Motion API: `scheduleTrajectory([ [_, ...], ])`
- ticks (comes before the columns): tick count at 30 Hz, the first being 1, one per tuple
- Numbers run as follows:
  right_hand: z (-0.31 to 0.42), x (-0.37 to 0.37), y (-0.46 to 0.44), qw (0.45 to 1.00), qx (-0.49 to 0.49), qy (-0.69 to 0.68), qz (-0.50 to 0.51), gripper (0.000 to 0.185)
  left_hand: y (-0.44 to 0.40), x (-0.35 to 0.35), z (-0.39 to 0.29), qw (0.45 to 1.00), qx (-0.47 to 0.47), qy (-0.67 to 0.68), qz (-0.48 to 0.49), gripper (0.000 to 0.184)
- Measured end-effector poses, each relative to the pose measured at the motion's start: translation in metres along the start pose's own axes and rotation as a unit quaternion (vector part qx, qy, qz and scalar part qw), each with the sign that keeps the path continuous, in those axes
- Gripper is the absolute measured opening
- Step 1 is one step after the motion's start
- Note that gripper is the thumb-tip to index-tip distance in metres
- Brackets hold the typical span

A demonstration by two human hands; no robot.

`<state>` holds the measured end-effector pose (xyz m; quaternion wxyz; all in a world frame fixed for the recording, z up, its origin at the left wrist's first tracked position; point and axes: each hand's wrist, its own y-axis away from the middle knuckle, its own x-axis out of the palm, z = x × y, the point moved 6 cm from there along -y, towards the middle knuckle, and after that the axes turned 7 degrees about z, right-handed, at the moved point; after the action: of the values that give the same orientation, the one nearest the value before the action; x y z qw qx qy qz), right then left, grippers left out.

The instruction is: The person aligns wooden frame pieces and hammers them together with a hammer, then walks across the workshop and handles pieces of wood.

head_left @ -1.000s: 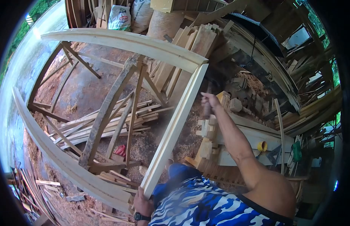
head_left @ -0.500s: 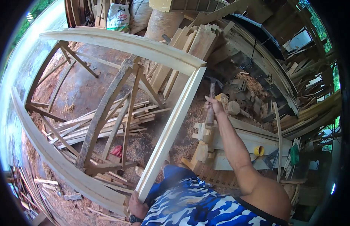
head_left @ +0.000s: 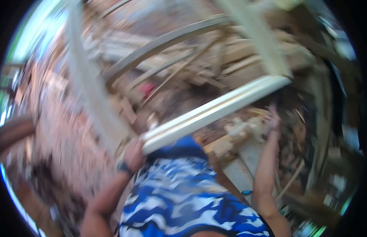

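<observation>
My left hand, with a dark watch on the wrist, is closed around the near-left corner of a pale wooden frame, at the end of its grooved crosspiece. One long side piece runs up from that corner. The other side piece meets the crosspiece at its far right end. My right hand is just below that right end, apart from the wood. Motion blur smears its fingers, and no hammer can be made out in or near it.
Inside the frame stands a curved wooden support with slanted braces. A small red object lies near it. Wooden blocks and a pale board are at lower right. Reddish shavings cover the ground at left.
The view has swung, so the frame appears turned and the crosspiece lies flatter. My left hand keeps hold of the corner. The hammer, seen earlier in my right hand, is no longer distinguishable.
</observation>
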<state>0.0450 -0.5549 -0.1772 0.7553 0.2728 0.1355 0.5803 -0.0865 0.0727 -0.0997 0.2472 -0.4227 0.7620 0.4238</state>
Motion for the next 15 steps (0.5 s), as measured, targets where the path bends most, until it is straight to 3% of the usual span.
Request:
scheduleTrajectory([
  [1,0.002,0.028,0.014,0.999,0.024,-0.03,-0.006,0.047,0.005,-0.001,0.002,0.999,0.002,-0.044,-0.031,0.056],
  [3,-0.011,0.07,0.046,0.975,0.106,-0.186,0.052,0.03,0.008,-0.009,-0.004,0.996,-0.051,-0.051,-0.044,0.059],
  [5,-0.021,0.099,0.078,0.977,0.154,-0.144,0.04,0.027,0.018,-0.018,-0.011,0.995,-0.06,-0.068,-0.048,0.062],
  [8,-0.038,0.131,0.12,0.971,0.218,-0.093,0.038,0.027,0.04,-0.052,-0.022,0.993,-0.032,0.048,-0.105,0.06],
  [10,-0.074,0.144,0.149,0.933,0.341,-0.083,0.085,0.028,0.06,-0.076,0.008,0.97,-0.011,0.034,-0.239,0.058],
  [12,-0.087,0.175,0.18,0.906,0.39,-0.111,0.124,0.026,0.068,-0.1,0.061,0.93,-0.08,-0.006,-0.359,0.051],
  [13,-0.095,0.195,0.199,0.873,0.437,-0.141,0.164,0.025,0.066,-0.112,0.083,0.902,-0.152,0.104,-0.39,0.048],
  [14,-0.098,0.21,0.211,0.875,0.433,-0.141,0.164,0.025,0.065,-0.121,0.104,0.858,-0.22,0.212,-0.412,0.046],
  [15,-0.102,0.227,0.226,0.849,0.472,-0.147,0.187,0.026,0.055,-0.126,0.121,0.858,-0.216,0.213,-0.414,0.046],
])
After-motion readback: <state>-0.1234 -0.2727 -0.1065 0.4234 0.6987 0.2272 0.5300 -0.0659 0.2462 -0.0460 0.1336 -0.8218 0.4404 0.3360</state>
